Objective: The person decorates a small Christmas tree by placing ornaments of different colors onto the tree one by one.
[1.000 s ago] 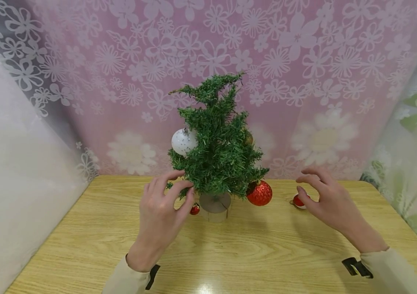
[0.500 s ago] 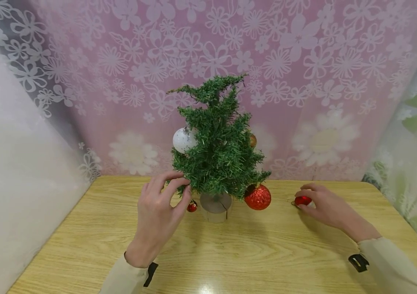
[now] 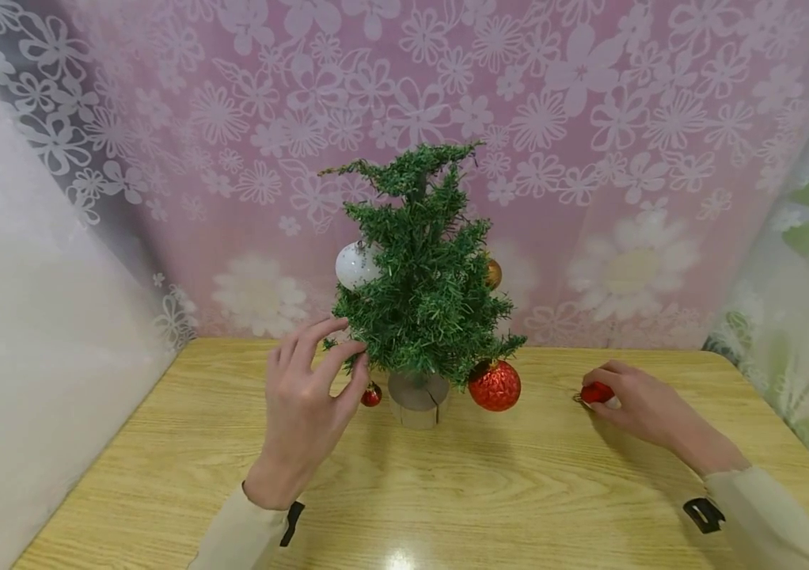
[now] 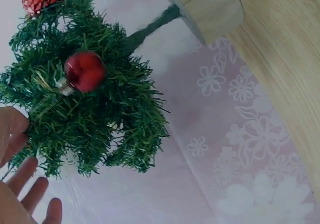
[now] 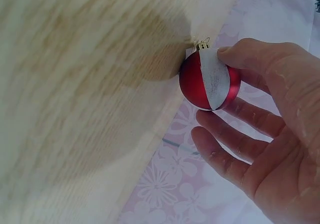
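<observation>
A small green artificial Christmas tree stands on a round wooden base. My left hand is at its lower left branches, thumb and index finger apart at the branch tips. Beside that thumb hangs a small red bauble with a silver cap. On the right, my right hand pinches a red-and-white bauble between thumb and fingers, close over the table. Its gold cap and wire loop show in the right wrist view.
A white bauble hangs on the tree's left, a gold one on its right, and a large red textured bauble low on the right. Floral curtains rise behind the wooden table.
My right hand has come down and taken hold of the red-and-white bauble, shifting it slightly right. My left thumb and index finger have parted a little at the branch.
</observation>
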The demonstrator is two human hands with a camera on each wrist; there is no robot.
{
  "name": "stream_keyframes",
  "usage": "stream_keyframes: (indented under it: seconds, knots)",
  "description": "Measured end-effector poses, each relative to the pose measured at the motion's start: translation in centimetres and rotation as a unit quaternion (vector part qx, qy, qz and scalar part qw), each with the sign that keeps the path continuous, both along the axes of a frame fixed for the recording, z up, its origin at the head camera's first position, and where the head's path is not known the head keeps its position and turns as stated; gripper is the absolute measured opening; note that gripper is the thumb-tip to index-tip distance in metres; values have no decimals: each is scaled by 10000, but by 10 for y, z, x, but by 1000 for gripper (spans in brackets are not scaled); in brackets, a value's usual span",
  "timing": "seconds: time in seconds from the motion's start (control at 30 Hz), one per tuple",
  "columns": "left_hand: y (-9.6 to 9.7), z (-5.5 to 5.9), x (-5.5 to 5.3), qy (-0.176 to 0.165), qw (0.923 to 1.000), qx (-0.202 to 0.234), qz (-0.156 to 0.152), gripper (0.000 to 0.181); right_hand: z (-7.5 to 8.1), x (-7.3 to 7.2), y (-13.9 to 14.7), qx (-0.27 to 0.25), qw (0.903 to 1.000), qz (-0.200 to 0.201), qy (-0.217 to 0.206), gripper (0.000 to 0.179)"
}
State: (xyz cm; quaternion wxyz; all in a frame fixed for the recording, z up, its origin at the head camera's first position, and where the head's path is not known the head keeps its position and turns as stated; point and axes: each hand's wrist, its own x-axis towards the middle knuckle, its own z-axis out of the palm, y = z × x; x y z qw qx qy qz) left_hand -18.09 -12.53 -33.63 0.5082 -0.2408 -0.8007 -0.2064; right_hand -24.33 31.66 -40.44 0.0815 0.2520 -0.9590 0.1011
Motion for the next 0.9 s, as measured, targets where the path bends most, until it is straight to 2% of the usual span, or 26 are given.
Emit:
stream_keyframes:
  seconds: [0.17,0.43,0.7,0.9]
  knots:
    - [0,-2,-4,125,9996,-179,-197,9,0,5,3,-42,10000,-29,21,27]
    - [-2,-7,-8,291,9987,-329,-250,19,-1,19,6,-349,9989,-132,281,28]
    - [-5,-6,-10,697,9959,-510,-284,20,9,33,3,-1061,9885,58,1078,39]
    - [-3,-5,-7,970,9928,-426,-563,17,19,44,-4,-1377,9798,182,1437,48]
